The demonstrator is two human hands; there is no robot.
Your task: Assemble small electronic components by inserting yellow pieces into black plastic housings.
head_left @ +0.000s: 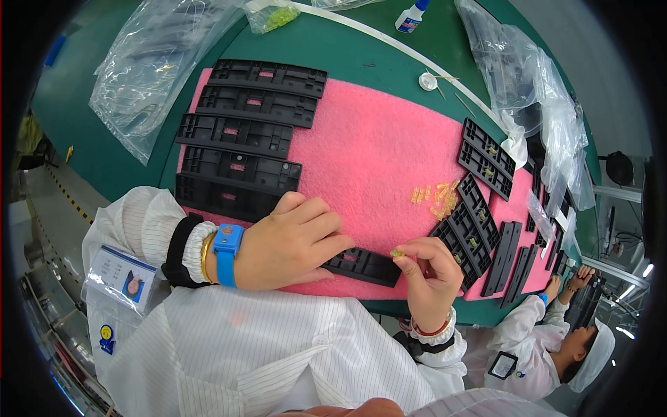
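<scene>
My left hand lies over the left end of a long black plastic part at the near edge of a pink foam mat. Its fingers curl down onto the part, and the hand hides much of it. Above the part's right end, my right hand pinches a small yellow-green plastic piece between thumb and finger. Beyond that hand lies a loose pile of small clear-yellow pieces. Black ribbed panels with similar pieces set in them rest to the right.
Several black panels line the mat's left side. Clear plastic bags lie far left and far right. A glue bottle and a small white cup stand at the back. Another person works at the right.
</scene>
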